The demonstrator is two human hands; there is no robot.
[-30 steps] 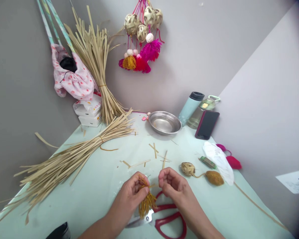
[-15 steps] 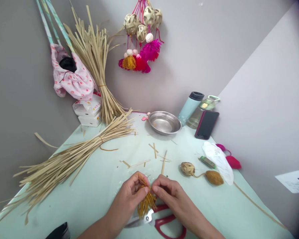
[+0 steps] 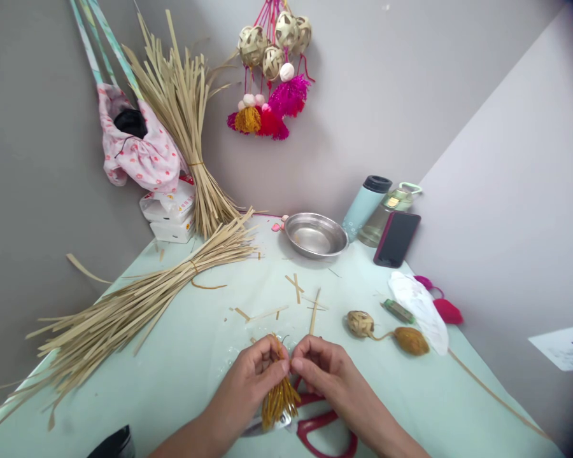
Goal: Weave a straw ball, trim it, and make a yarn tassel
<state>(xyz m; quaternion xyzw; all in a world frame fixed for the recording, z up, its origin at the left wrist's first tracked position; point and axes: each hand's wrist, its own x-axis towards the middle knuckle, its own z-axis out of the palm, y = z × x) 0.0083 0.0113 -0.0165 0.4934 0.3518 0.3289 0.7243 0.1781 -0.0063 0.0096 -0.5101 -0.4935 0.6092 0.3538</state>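
Observation:
A mustard-yellow yarn tassel [image 3: 280, 402] hangs from the pinched fingers of my left hand [image 3: 252, 375], its strands spread downward. Close beside it, almost touching, my right hand [image 3: 325, 369] has thumb and forefinger pinched together at the tassel's top. What lies between those fingertips is too small to make out. Under the tassel and my right hand lie red-handled scissors [image 3: 319, 421], their blades partly covered. A woven strip ball [image 3: 360, 324] joined by a cord to a yellow yarn bundle [image 3: 410, 341] rests to the right.
Bundled dry straw strips [image 3: 172, 280] spread across the left, with a second bundle [image 3: 198, 165] upright behind. A metal bowl [image 3: 315, 235], blue tumbler [image 3: 367, 207] and phone [image 3: 397, 239] stand at the back. Woven balls with tassels [image 3: 272, 60] hang on the wall. Cut strip scraps [image 3: 295, 289] dot the table.
The tassel has dropped slightly toward me and now covers more of the scissors' pivot. My left hand has shifted a little; both hands keep their pinch.

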